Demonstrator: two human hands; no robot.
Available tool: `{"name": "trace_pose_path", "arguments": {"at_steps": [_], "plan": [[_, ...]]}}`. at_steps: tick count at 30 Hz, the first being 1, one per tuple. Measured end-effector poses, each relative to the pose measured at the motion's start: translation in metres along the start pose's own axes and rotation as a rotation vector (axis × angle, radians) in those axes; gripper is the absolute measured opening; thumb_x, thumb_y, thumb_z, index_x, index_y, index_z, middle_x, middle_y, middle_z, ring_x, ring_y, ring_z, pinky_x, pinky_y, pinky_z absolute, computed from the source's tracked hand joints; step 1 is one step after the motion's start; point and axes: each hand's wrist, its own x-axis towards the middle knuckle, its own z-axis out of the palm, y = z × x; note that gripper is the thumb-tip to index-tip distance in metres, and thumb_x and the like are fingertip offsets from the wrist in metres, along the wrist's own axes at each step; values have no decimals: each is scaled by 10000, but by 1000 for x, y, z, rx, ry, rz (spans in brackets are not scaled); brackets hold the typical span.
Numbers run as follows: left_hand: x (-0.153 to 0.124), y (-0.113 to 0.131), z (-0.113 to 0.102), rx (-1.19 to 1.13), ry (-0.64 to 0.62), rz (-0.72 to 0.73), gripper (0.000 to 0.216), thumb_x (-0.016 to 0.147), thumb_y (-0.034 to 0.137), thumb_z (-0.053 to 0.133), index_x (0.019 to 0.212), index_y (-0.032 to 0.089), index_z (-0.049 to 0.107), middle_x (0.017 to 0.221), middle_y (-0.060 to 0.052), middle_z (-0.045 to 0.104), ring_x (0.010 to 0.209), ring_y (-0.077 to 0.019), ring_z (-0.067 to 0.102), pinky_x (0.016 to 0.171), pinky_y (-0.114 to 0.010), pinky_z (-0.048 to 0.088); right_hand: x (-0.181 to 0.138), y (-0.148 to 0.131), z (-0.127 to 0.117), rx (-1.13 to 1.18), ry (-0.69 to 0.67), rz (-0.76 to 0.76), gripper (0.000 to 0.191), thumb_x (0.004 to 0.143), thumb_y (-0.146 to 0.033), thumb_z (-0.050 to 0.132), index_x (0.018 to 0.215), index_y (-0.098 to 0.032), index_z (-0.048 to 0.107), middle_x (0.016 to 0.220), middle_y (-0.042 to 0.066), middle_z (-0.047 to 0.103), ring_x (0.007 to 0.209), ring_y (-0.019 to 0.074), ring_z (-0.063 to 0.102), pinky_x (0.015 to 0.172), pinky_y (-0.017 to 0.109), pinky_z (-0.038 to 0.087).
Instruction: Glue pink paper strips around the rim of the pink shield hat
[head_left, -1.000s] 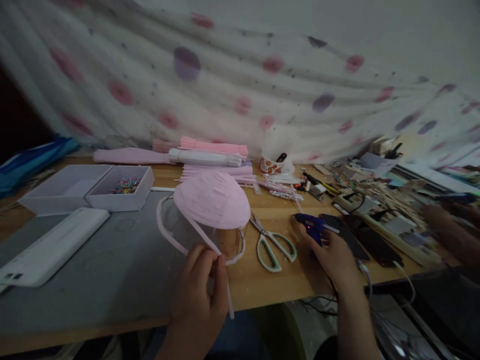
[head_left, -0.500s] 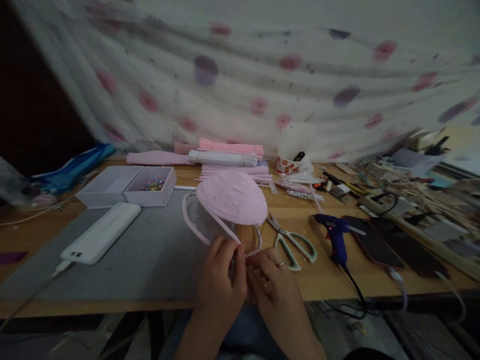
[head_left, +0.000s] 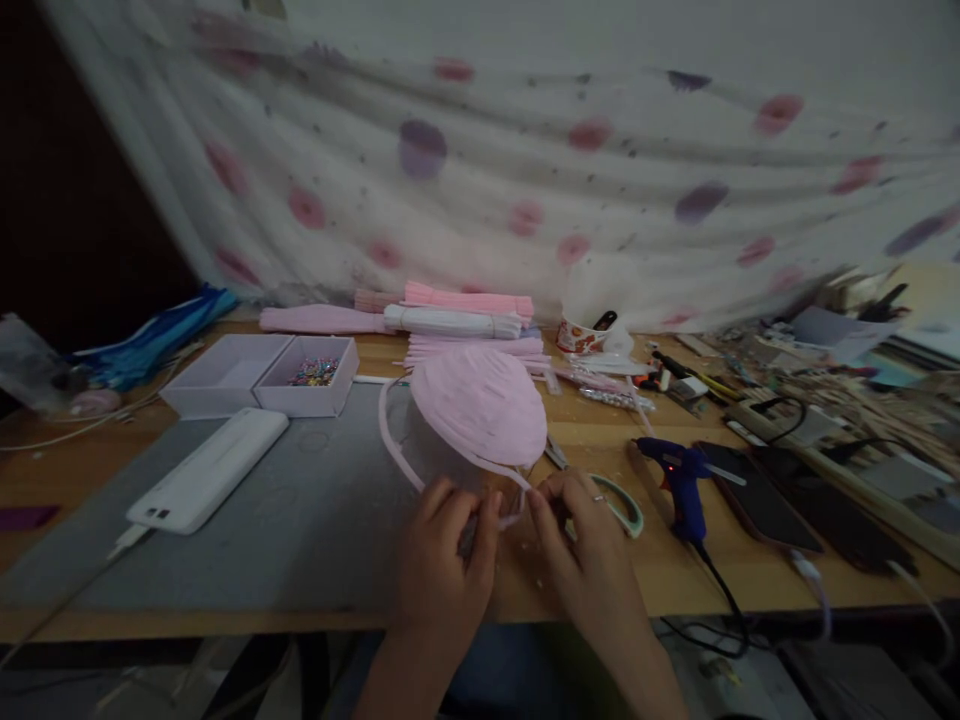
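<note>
A pale pink domed piece point(head_left: 484, 405), ribbed like wound paper strips, stands in front of me above the table. Pale pink strips run from it; one strip point(head_left: 396, 452) loops out on its left side and down behind my fingers. My left hand point(head_left: 450, 545) is closed, thumb and forefinger pinching the strip below the dome. My right hand point(head_left: 581, 530) pinches the strip's other stretch at the dome's lower right, close to its rim. Scissors with pale green handles point(head_left: 626, 505) lie just beyond my right hand, partly hidden by it.
A blue glue gun point(head_left: 684, 485) lies right, beside two dark phones point(head_left: 757, 495). At left are a white power bank point(head_left: 206, 470), a grey mat point(head_left: 315, 520) and a box of beads point(head_left: 307, 378). Bundled paper strips point(head_left: 457, 320) lie behind; clutter fills the far right.
My right hand has moved right and slightly up, apart from my left, now pinching the strip near the dome and covering more of the scissors. The dome has turned slightly. The view has shifted slightly.
</note>
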Motion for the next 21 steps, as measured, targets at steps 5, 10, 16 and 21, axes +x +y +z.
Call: {"name": "trace_pose_path", "arguments": {"at_steps": [5, 10, 16, 21], "plan": [[-2, -1, -1, -5, -46, -58, 352, 945, 186, 518, 601, 202, 449, 625, 34, 445, 575, -98, 464, 562, -235, 365, 3, 8, -3, -1, -7, 57, 240, 992, -361, 440, 814, -224, 525, 706, 0, 580, 633, 169, 560, 587, 283, 410], [-4, -2, -3, -9, -56, -80, 347, 947, 189, 509, 605, 202, 455, 640, 32, 445, 572, -96, 456, 545, -239, 349, 8, 17, -3, -12, -57, 106, 250, 977, -399, 468, 824, -225, 563, 692, 10, 648, 607, 190, 598, 567, 288, 398], [3, -12, -10, 26, -48, -26, 348, 920, 183, 548, 580, 192, 480, 609, 37, 447, 546, -84, 460, 521, -222, 340, 18, 29, 1, 115, -97, -39, 217, 977, -311, 477, 855, -225, 634, 737, 25, 649, 701, 201, 609, 672, 307, 455], [10, -17, -17, 42, -16, -39, 343, 909, 187, 565, 567, 183, 547, 573, 40, 461, 519, -82, 453, 513, -223, 338, 27, 36, 13, 178, -21, -56, 243, 966, -316, 497, 813, -212, 655, 1017, 97, 645, 1014, 245, 606, 885, 374, 472]]}}
